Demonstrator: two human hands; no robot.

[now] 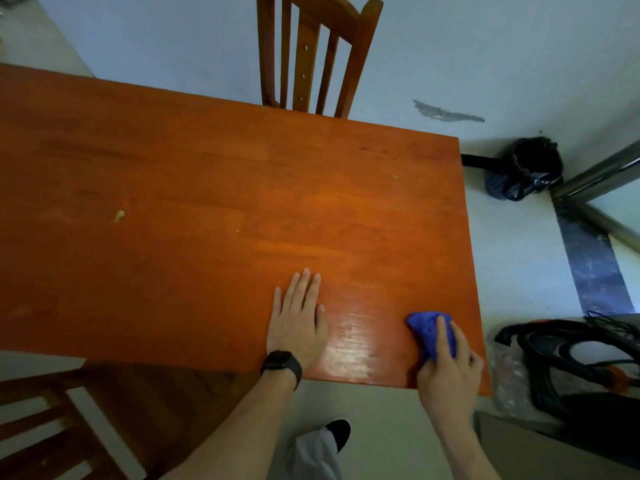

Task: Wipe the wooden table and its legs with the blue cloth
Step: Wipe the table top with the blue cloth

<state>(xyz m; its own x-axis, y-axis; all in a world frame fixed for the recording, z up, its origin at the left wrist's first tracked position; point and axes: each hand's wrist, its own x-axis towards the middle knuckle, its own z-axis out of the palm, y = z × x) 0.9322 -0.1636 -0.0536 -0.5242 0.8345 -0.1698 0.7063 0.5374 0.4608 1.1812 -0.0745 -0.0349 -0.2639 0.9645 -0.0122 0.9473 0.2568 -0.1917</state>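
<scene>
Right hand (448, 370) squeezing blue cloth (429, 329) on table (207, 202) corner, left hand (298, 320) flat on table, fingers straight

Single head-worn wide-angle view, looking steeply down from close above the wooden table (207, 202), near its right end.

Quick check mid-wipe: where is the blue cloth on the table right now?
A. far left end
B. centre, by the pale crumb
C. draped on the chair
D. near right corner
D: the right hand holds the bunched blue cloth against the wooden table by its near right corner.
</scene>
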